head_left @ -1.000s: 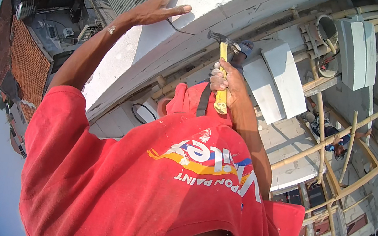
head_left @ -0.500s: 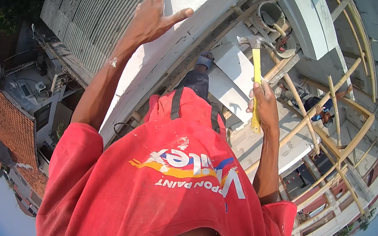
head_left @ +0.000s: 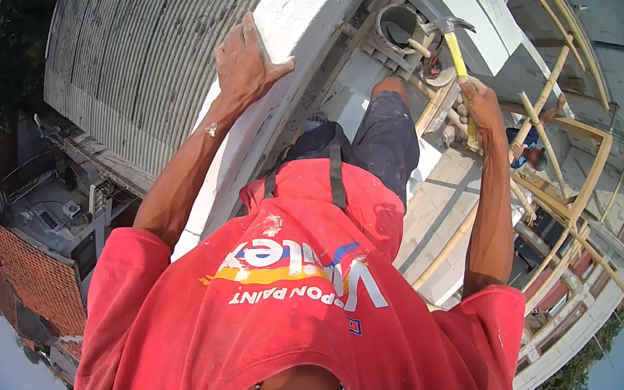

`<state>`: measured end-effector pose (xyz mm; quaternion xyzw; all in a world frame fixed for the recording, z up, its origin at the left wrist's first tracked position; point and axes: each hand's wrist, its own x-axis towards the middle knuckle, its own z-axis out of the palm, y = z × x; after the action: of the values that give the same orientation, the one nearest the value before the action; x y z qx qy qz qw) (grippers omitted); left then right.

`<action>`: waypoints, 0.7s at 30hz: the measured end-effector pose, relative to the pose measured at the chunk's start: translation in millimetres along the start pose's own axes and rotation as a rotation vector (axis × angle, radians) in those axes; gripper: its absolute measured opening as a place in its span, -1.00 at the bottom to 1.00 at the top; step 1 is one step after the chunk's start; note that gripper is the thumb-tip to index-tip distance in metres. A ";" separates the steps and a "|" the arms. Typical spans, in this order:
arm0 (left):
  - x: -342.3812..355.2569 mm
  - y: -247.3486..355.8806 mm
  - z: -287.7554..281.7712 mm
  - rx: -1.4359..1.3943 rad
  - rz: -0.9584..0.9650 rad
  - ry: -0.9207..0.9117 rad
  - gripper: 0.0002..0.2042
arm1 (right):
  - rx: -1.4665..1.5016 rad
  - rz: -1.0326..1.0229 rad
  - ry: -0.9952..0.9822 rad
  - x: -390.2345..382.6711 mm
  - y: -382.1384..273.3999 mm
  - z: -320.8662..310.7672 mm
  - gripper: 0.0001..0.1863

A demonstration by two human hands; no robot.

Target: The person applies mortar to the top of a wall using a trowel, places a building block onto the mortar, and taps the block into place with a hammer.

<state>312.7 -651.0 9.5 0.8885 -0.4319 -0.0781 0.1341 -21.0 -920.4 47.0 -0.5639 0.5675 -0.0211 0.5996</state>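
My right hand (head_left: 484, 108) is closed round the yellow handle of a claw hammer (head_left: 456, 52). The hammer's metal head points up and away from me, near a dark bucket. On the left, my left hand (head_left: 246, 64) rests on the top of a long white wall (head_left: 297, 5), its thumb apart from the fingers. The fingers lie toward the wall's outer edge, and part of them is hard to make out.
Left of the wall lies a corrugated roof (head_left: 142, 29). A round bucket (head_left: 396, 27) stands ahead by the white blocks (head_left: 471, 16). Bamboo poles (head_left: 547, 77) make scaffolding at the right, where another person (head_left: 529, 154) is lower down. Tiled roofs (head_left: 31, 265) lie far below.
One of my legs has come forward into view, bent at the knee. My right hand has moved the hammer up and right. My left hand has shifted slightly down along the wall.
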 end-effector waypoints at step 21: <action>2.7 17.9 -13.8 0.038 -0.203 -0.124 0.19 | 0.221 0.008 -0.464 223.2 -89.3 72.9 -0.60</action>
<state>304.5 -661.4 28.1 0.9235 -0.3485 -0.1377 0.0816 164.5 -1053.7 -57.4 -0.4825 0.4112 0.0492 0.7718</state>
